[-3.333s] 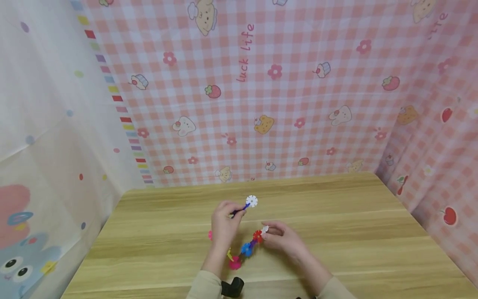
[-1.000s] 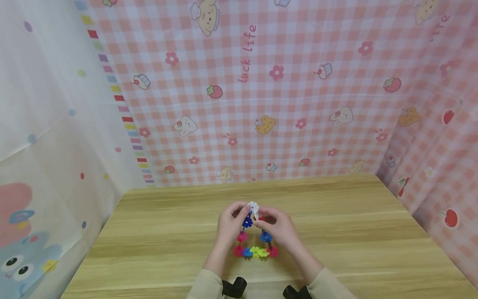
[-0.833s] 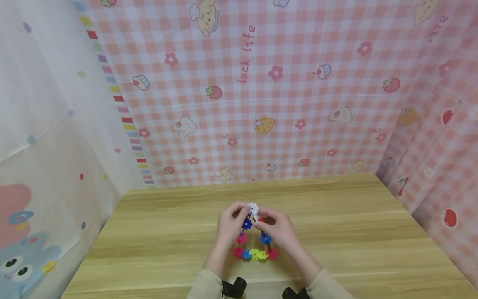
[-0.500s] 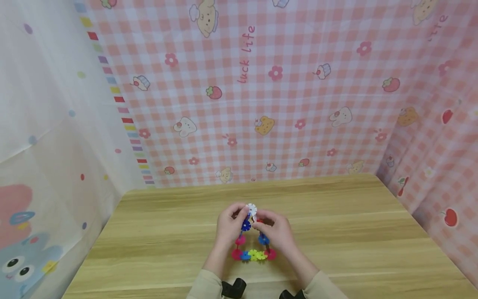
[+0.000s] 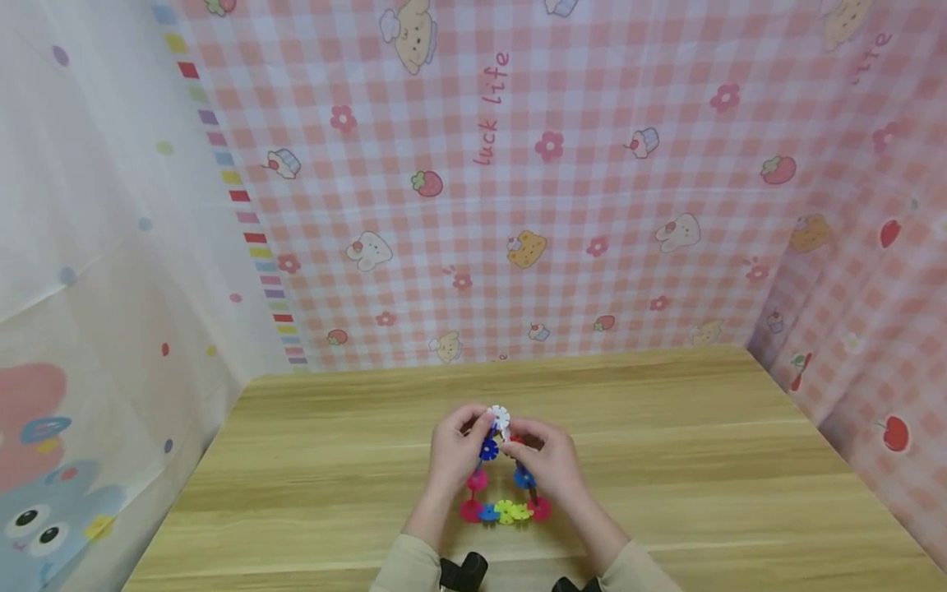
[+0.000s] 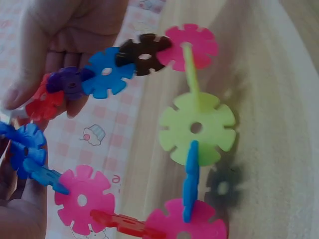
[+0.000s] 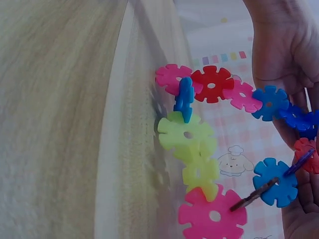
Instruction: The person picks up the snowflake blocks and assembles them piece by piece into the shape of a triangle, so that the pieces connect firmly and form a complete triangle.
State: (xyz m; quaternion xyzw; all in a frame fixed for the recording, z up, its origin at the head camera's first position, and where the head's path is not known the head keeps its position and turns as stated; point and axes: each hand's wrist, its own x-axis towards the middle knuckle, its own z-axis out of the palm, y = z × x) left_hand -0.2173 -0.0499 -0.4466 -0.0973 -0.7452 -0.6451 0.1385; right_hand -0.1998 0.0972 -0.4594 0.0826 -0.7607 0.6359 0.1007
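Observation:
Plastic notched snowflake discs are linked into a closed-looking loop between both hands. In the head view, my left hand [image 5: 453, 452] pinches the white snowflake disc [image 5: 498, 418] at the top, just above a dark blue disc [image 5: 488, 449]. My right hand [image 5: 549, 457] pinches a second white disc, seen edge-on, beside a red disc [image 7: 306, 154]. Below hang pink, light blue and brown discs down the sides, with a yellow-green disc [image 6: 197, 128] in the lowest row. Fingers partly hide the joint between the two white discs.
The loop stands over a wood-grain table [image 5: 333, 460]. A pink checked cloth [image 5: 473, 205] hangs behind it, and a white patterned cloth [image 5: 111, 247] hangs at the left. Black wrist-worn devices [image 5: 464, 571] show at the sleeves.
Earlier, the hands were apart, the left with a white disc on a dark blue piece, the right at the other white end. The ends have come together; lately the loop has sunk slightly.

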